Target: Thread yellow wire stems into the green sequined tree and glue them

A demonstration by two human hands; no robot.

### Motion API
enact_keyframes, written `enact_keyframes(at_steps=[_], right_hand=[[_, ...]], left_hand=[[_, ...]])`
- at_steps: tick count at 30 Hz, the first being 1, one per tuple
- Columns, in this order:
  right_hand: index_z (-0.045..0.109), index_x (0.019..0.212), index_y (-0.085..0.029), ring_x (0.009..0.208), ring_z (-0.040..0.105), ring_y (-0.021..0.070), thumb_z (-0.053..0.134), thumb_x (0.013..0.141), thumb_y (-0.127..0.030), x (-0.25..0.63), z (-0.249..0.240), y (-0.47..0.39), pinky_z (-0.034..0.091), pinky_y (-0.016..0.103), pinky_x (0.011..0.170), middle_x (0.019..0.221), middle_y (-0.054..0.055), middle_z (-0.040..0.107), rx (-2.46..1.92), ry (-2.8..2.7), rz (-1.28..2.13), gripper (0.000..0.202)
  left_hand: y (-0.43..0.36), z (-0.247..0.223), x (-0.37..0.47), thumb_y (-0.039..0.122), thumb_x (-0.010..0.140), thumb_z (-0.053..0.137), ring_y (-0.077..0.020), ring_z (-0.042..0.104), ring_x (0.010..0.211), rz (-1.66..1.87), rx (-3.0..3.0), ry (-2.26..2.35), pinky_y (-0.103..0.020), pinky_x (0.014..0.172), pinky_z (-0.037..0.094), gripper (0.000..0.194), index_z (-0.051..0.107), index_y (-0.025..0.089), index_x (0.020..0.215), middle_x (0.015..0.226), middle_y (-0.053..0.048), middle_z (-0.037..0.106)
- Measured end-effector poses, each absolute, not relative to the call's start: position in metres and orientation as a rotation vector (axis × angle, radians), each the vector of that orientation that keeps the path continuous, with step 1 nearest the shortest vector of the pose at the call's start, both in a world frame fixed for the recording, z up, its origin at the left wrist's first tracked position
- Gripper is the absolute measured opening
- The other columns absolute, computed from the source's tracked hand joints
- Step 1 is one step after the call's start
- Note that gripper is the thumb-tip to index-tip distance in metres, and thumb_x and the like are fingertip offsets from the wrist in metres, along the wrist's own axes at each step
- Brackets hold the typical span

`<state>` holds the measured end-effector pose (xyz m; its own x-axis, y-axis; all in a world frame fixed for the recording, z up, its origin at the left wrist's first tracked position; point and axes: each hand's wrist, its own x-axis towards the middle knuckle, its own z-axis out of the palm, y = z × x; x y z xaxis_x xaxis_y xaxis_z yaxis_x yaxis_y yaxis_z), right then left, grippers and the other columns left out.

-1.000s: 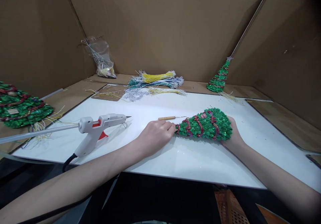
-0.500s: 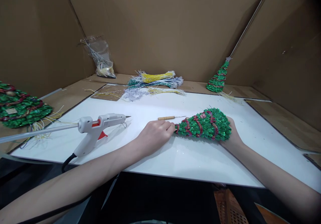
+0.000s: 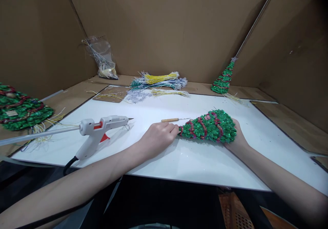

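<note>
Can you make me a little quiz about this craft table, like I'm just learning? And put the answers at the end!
1. Which hand is at the narrow tip of the held green tree?
2. True or false: the glue gun has a blue trigger.
3. Fill in the blank: the pointed tool with the wooden handle lies on a ____ board.

Key: 1. The left hand. 2. False, its trigger is red. 3. White.

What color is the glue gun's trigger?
The glue gun's trigger is red, and it shows best in the head view.
</note>
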<state>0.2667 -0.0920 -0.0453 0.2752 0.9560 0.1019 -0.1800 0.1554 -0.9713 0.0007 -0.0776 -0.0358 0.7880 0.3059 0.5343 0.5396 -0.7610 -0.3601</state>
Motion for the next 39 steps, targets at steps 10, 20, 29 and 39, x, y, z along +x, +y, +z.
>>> enact_keyframes(at_steps=[10,20,29,39], right_hand=[[0.071,0.062,-0.02,0.05,0.058,0.0144,0.072,0.051,-0.015,0.2665,-0.0445,-0.0921,0.049,0.024,0.046,0.056,-0.004,0.066,-1.105,-0.905,1.013,0.012],[0.07,0.062,-0.02,0.051,0.056,0.014,0.074,0.053,-0.017,0.2658,-0.045,-0.0937,0.048,0.024,0.046,0.055,-0.004,0.064,-1.109,-0.902,1.001,0.01],[0.072,0.069,-0.023,0.051,0.058,0.0152,0.075,0.052,-0.018,0.2682,-0.0477,-0.0912,0.047,0.025,0.044,0.059,-0.004,0.066,-1.116,-0.9,1.011,0.019],[0.07,0.06,-0.02,0.051,0.059,0.0144,0.073,0.052,-0.014,0.264,-0.0434,-0.0933,0.05,0.024,0.048,0.054,-0.004,0.064,-1.086,-0.912,0.999,0.011]], left_hand=[[-0.0784,-0.035,-0.0002,0.01,0.093,0.049,-0.0156,0.063,0.064,-0.59,-2.484,-0.642,-0.024,0.049,0.043,0.012,0.061,0.011,0.092,0.071,-0.002,0.064],[-0.0783,-0.0342,-0.0002,0.008,0.091,0.051,-0.0166,0.063,0.063,-0.597,-2.491,-0.619,-0.026,0.048,0.043,0.011,0.061,0.01,0.093,0.072,-0.001,0.064],[-0.0792,-0.033,0.0003,0.006,0.091,0.048,-0.0158,0.063,0.064,-0.582,-2.497,-0.633,-0.024,0.05,0.043,0.013,0.061,0.01,0.09,0.072,-0.003,0.064],[-0.0798,-0.0323,0.0009,0.008,0.091,0.049,-0.0166,0.064,0.064,-0.557,-2.511,-0.646,-0.025,0.05,0.045,0.013,0.062,0.01,0.088,0.071,-0.003,0.065]])
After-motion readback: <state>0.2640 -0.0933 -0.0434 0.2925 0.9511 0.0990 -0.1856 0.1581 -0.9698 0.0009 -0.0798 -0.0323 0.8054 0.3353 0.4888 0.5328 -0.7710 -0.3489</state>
